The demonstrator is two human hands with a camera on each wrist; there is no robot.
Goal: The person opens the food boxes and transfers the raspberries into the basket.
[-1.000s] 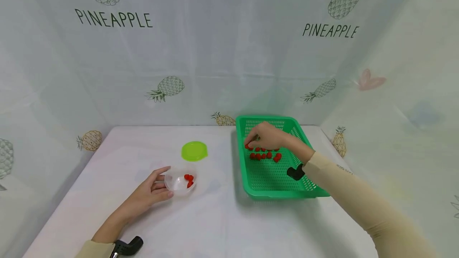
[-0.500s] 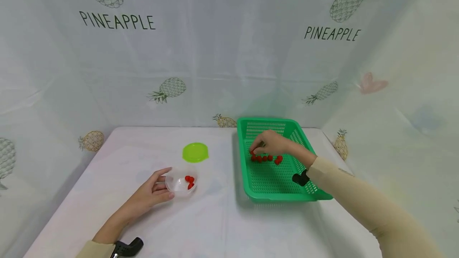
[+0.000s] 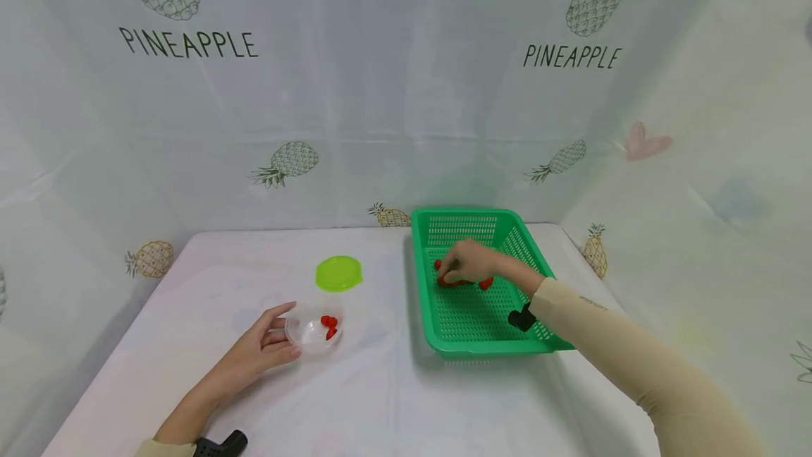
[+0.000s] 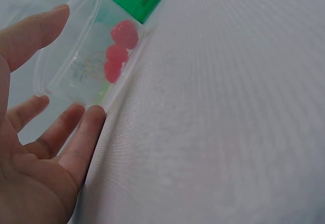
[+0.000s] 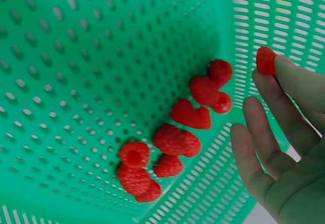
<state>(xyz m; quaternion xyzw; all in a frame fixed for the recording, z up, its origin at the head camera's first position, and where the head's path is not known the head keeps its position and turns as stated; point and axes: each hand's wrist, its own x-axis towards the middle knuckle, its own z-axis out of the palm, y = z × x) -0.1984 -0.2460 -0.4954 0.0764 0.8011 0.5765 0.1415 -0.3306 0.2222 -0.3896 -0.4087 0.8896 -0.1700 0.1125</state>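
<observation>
In the head view my left hand point(image 3: 250, 355) lies at the left side of a clear plastic tub point(image 3: 309, 331), thumb and fingers spread and fingertips touching its wall. Inside the tub are 3 red raspberries point(image 4: 124, 34), seen through its side in the left wrist view. My right hand point(image 3: 471, 259) reaches into a green slotted plastic basket point(image 3: 469, 344). Between thumb and index finger it pinches a single raspberry point(image 5: 265, 60), held apart from the others; the remaining fingers are half bent. Several more raspberries point(image 5: 170, 139) lie bunched on the basket floor, partly hidden by the hand in the head view.
A bright green round lid point(image 3: 339, 273) with a small tab lies flat behind the tub. The white cloth-covered table point(image 3: 374, 400) extends between tub and basket. A pineapple-print curtain point(image 3: 380, 90) hangs along the back and sides.
My right hand has moved slightly nearer within the basket, from the back raspberries to the row in front. The left hand stays at the tub. The head view has shifted a little.
</observation>
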